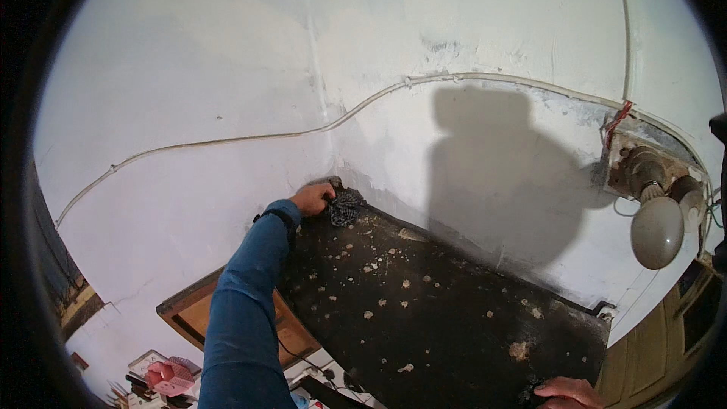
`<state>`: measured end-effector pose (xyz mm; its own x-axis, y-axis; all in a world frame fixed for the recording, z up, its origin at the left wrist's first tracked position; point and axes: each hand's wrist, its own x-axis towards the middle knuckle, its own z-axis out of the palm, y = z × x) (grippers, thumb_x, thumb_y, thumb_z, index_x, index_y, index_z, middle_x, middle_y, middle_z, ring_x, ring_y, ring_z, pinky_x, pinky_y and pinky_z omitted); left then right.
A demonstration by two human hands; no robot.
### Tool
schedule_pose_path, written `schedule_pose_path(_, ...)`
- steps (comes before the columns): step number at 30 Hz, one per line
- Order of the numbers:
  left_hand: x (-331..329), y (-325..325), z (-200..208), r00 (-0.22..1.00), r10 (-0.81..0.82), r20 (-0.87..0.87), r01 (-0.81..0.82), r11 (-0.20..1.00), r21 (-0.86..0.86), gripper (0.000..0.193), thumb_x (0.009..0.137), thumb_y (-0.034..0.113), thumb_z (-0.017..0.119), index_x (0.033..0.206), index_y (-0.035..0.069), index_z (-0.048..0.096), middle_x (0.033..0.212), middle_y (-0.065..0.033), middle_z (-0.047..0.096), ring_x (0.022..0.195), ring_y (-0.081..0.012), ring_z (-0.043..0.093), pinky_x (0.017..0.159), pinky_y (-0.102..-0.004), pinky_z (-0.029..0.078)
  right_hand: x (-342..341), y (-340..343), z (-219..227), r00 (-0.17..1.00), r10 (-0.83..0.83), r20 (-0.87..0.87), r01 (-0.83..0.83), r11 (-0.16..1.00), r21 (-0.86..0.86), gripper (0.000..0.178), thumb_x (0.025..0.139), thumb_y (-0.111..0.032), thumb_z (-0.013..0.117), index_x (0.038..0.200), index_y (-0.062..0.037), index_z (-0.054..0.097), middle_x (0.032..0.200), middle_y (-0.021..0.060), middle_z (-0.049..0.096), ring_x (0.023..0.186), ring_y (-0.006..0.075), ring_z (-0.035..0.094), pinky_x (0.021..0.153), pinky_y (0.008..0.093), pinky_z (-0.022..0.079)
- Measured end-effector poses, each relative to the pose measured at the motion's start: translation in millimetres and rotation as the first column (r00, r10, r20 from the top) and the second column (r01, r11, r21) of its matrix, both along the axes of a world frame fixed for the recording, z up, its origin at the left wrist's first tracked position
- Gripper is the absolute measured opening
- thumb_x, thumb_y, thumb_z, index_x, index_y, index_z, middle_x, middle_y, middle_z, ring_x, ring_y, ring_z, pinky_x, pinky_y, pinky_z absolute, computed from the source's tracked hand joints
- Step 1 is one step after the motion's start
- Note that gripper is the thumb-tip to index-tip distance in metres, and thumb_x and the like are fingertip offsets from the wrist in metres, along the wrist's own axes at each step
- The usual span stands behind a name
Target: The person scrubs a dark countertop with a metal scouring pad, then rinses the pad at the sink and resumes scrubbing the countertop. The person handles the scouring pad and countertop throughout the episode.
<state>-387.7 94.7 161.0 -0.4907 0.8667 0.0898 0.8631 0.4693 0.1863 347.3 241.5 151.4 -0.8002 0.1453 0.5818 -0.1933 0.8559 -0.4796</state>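
At the far corner of a dark, pale-spotted top, my left hand is closed on a bunched dark patterned cloth. The cloth touches the surface where the two walls meet. My left arm, in a blue sleeve with a dark band at the wrist, stretches across the left side. My right hand is at the near right edge of the top, cut off by the picture's lower rim. Its fingers look curled, with a small dark clump beside them that I cannot make out.
White walls with a loosely run cable stand behind the top. A light bulb on a wooden mount juts out at right. Wooden panelling shows below my left arm. A pink basket sits low at left.
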Motion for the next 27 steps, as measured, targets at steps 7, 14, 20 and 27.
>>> schedule_pose_path(7,113.4,-5.7,30.0,0.924,-0.306,0.227,0.313,0.95,0.007,0.033,0.098,0.011,0.059,0.131,0.005,0.06,0.133,-0.0157,0.064,0.126,-0.0321,0.058,0.107,-0.0425,0.045,7.1,-2.1,-7.5,0.984,-0.014,0.179,0.068,0.953,-0.296,0.027,0.11,-0.011,0.049,0.13,0.0005,0.062,0.139,0.0163,0.06,0.12,0.0315,0.062,0.077,0.0389,0.06)
schedule_pose_path(14,181.3,-94.1,44.2,0.977,0.156,0.144,-0.138,0.982,-0.13,0.071,0.107,0.057,0.043,0.151,0.0,0.045,0.151,-0.0218,0.051,0.139,-0.0386,0.048,0.116,-0.051,0.04,1.0,1.4,-3.8,0.999,0.014,0.049,-0.012,0.998,-0.06,0.025,0.11,-0.014,0.048,0.123,0.0038,0.061,0.135,0.0176,0.061,0.121,0.0356,0.06,0.082,0.039,0.061)
schedule_pose_path(20,124.4,-83.9,16.4,0.978,0.207,0.015,-0.198,0.951,-0.235,0.089,0.105,0.066,0.036,0.16,-0.002,0.021,0.166,-0.0247,0.023,0.154,-0.041,0.023,0.126,-0.0514,0.026,-0.2,1.5,-2.1,0.996,0.016,0.082,-0.013,0.999,-0.039,0.022,0.108,-0.011,0.054,0.121,0.0038,0.063,0.135,0.0166,0.061,0.124,0.0357,0.06,0.085,0.0386,0.061)
schedule_pose_path(27,37.8,-9.9,1.6,0.984,0.173,0.044,-0.148,0.929,-0.34,0.075,0.111,0.052,0.027,0.164,0.002,0.01,0.172,-0.0182,0.006,0.158,-0.0357,0.008,0.131,-0.0491,0.017,3.9,2.3,1.9,0.989,-0.018,0.145,0.023,0.999,-0.032,0.029,0.109,-0.018,0.051,0.124,0.0035,0.064,0.135,0.017,0.061,0.126,0.0368,0.059,0.089,0.0424,0.061)
